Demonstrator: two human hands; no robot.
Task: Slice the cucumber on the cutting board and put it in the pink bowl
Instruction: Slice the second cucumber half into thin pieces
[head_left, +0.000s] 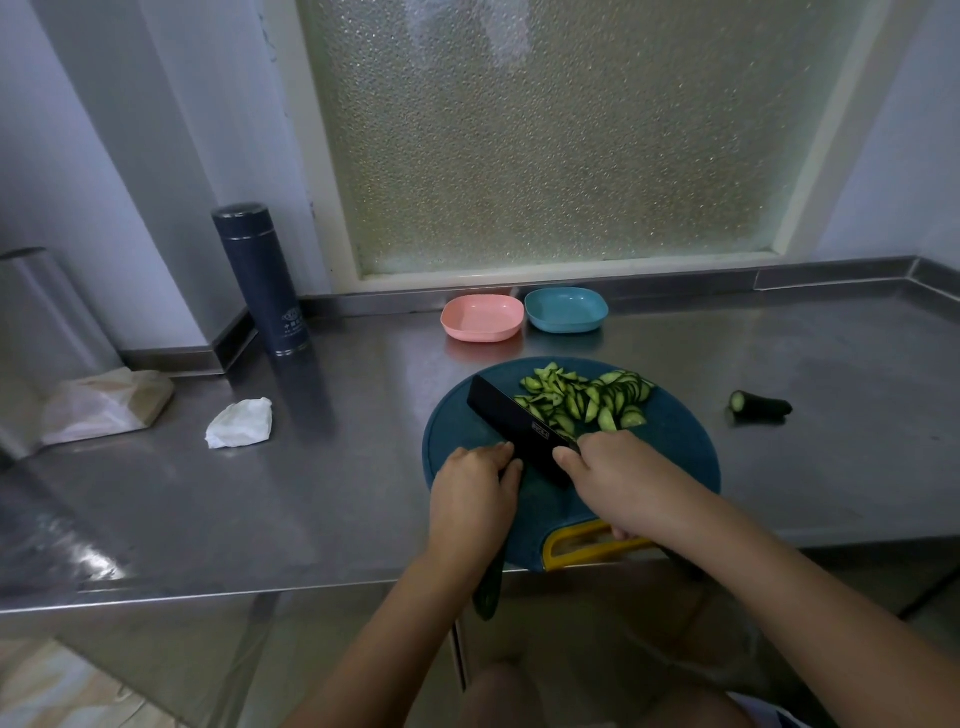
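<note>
Steel makes up the counter (260, 509), which runs across the whole view. At its far left stands a shiny metal cylinder (36, 322), with a pale bag (109, 405) lying at its foot. Just right of the bag is a crumpled white tissue (240, 423). A dark blue flask (262, 280) stands upright against the back edge, at about 10 o'clock from the cutting board (675, 441).

The board is round and teal, with a yellow handle (561, 556) at its 6 o'clock edge. The left hand (472, 493) rests on the board's 8 o'clock part, fingers curled down onto the cucumber (488, 592), whose dark end sticks out under the wrist past the counter's front edge. Just beside those fingers is the black knife (514, 415), its broad blade pointing toward 11 o'clock. The right hand (623, 483) is wrapped round the knife's handle, which it hides, thumb lying near the blade's heel. The two hands are close together, with only the blade between them.

Cucumber slices (587, 397) are heaped from 12 to 1 o'clock on the board, some touching the blade's right face. The pink bowl (480, 317) sits at 12 o'clock beyond the board, holding nothing, and a blue bowl (566, 309) touches its right side. A cucumber stub (761, 404) lies on the counter at 3 o'clock, apart from the board. Frosted glass (545, 130) fills the wall behind.
</note>
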